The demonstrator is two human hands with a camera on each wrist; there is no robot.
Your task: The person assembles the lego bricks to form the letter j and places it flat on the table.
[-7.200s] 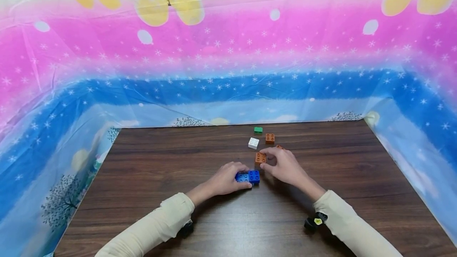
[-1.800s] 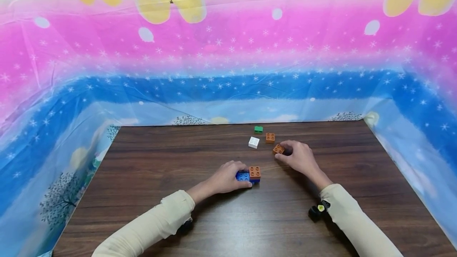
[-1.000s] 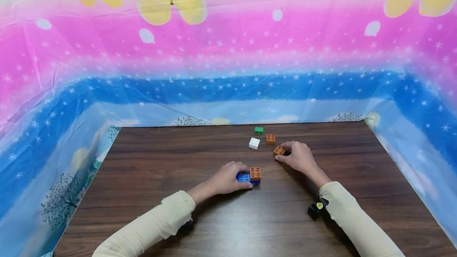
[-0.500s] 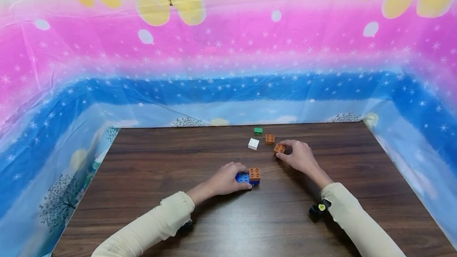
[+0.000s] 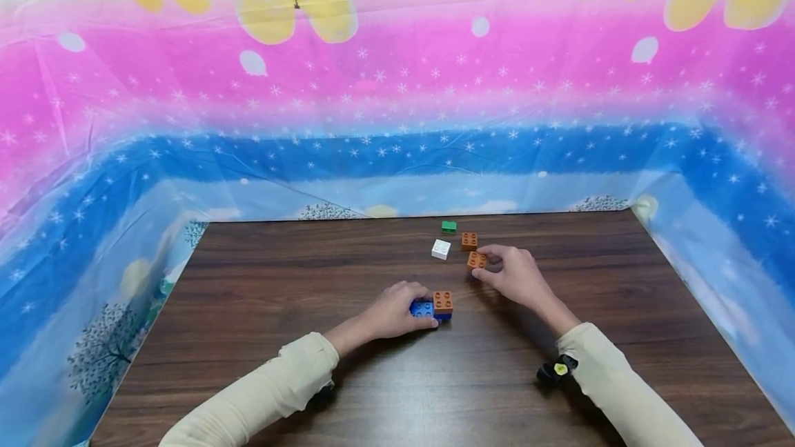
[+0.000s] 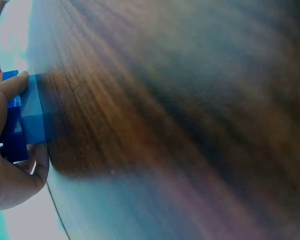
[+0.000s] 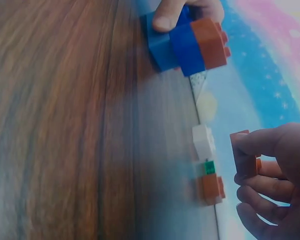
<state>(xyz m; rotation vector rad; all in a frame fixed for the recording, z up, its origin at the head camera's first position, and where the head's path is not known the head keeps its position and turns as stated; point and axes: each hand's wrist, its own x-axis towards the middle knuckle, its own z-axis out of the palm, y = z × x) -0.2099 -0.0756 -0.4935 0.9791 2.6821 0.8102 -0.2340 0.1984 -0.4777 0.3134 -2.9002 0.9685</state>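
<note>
My left hand (image 5: 391, 309) grips a small stack of toy building bricks on the table. The right wrist view shows its layers: a lighter blue brick (image 7: 159, 45) at the bottom, a dark blue brick (image 7: 187, 50) above, and an orange brick (image 7: 209, 44) on top at the stack's right end. Blue studs left of that orange brick are partly covered by the left fingers. Between thumb and fingers, my right hand (image 5: 515, 278) pinches another orange brick (image 5: 475, 261), which looks lifted off the table, beyond and right of the stack.
Past the right hand's brick, a third orange brick (image 5: 469, 241), a white brick (image 5: 441, 249) and a green brick (image 5: 449, 227) lie on the brown wooden table (image 5: 298, 261). A printed pink and blue cloth (image 5: 397, 150) hangs around its back and sides.
The orange brick earlier in my right hand now sits on the dark blue brick. My right hand has taken another orange brick and shifted it slightly left. The left hand stays put.
</note>
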